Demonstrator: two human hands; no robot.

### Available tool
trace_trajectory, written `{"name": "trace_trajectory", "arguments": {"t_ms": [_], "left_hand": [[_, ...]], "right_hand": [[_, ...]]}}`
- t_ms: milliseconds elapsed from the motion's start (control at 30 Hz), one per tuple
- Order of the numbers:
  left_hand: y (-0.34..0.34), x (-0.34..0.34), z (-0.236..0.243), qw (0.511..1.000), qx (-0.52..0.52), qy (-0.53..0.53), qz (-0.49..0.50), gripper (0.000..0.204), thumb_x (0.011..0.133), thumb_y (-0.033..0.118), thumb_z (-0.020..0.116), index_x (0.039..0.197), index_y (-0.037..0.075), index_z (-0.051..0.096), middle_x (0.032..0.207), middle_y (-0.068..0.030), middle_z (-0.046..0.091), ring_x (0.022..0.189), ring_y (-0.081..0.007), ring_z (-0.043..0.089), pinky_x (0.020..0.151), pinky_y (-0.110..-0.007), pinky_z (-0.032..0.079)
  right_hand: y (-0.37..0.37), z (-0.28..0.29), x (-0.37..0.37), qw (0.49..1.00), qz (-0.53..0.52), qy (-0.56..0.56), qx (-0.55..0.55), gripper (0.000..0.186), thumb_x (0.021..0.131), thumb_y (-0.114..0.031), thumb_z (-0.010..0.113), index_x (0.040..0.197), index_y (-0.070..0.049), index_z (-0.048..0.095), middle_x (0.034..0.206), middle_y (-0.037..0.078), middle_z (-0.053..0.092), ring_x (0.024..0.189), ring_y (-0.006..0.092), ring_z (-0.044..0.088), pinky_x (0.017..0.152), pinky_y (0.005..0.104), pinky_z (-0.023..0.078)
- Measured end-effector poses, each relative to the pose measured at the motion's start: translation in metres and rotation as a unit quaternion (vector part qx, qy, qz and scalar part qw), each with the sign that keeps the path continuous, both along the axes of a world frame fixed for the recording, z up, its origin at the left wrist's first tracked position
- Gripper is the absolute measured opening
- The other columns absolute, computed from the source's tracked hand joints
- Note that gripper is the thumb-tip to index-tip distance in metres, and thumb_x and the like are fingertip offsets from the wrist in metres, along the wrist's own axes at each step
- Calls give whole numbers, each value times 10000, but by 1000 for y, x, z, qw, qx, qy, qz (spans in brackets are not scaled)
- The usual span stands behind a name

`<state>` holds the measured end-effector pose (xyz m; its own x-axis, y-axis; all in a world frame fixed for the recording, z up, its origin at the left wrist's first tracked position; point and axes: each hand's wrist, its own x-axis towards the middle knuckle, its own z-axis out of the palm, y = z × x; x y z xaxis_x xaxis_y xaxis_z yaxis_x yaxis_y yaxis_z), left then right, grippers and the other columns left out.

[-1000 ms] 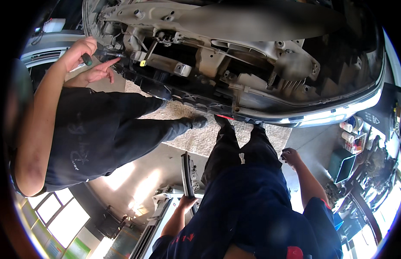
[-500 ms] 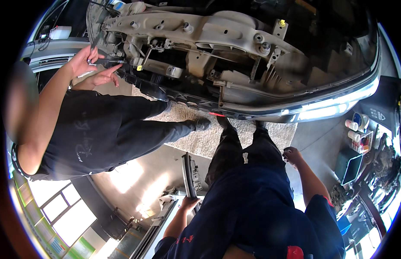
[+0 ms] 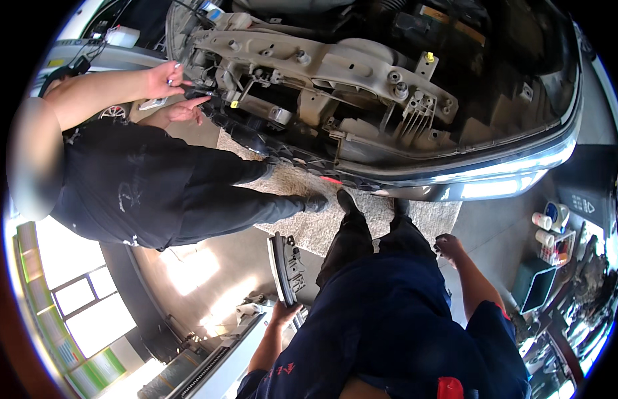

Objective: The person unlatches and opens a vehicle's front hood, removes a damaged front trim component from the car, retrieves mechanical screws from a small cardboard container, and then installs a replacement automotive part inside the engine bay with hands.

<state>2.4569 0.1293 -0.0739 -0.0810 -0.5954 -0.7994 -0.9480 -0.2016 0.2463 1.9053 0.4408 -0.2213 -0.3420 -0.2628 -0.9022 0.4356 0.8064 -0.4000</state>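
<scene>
Down at my left side, my left hand (image 3: 285, 313) grips the lower end of a long narrow car part (image 3: 280, 269). This part has a dark smooth outer edge and a grey back with fittings, and it stands roughly upright. My right hand (image 3: 448, 247) hangs beside my right leg, its fingers curled; whether something small is inside is hidden. Ahead of me is the front of a car with its bumper off, baring a grey crossbeam (image 3: 349, 64). A co-worker at the left holds both hands (image 3: 183, 110) near the beam's left end, with a small shiny object in one.
I stand by a beige mat (image 3: 302, 233) under the car's front edge. To the right are a dark bin (image 3: 535, 287), white bottles (image 3: 543, 229), a white basket (image 3: 560, 249) and piled metal parts (image 3: 588, 272). A white cabinet-like unit (image 3: 232, 359) stands low at the left.
The long part in my left hand has shifted slightly left. My right hand stays low with curled fingers. The co-worker's hands sit a little further right in view, and the view itself has turned.
</scene>
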Motion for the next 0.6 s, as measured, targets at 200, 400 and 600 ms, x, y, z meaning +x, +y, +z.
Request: {"name": "trace_trajectory", "arguments": {"t_ms": [200, 400, 600], "left_hand": [[2, -48, 37, 958, -75, 233, 150, 481, 765, 55, 879, 1197, -12, 679, 1109, -63, 747, 971, -153, 697, 869, -329, 575], [-27, -101, 130, 927, -232, 296, -14, 516, 856, 142, 858, 1311, 13, 652, 1232, -61, 707, 1119, -205, 654, 1045, -375, 500], [-53, -190, 214, 718, -227, 652, 83, 868, 775, 219, 886, 1494, 54, 430, 1385, -133, 545, 1304, -299, 533, 1179, -523, 385]], "right_hand": [[-3, 0, -28, 999, 26, 12, -18, 252, 900, -191, 651, 1064, -14, 724, 877, 94, 744, 753, 180, 696, 675, 329, 550], [-3, 9, -64, 993, 105, 37, -43, 271, 909, -190, 631, 1072, 11, 714, 877, 110, 740, 769, 197, 698, 689, 339, 554], [14, 12, -80, 997, 57, 23, -54, 287, 982, -232, 617, 1187, -38, 670, 918, 71, 719, 757, 146, 664, 640, 301, 525]]}}
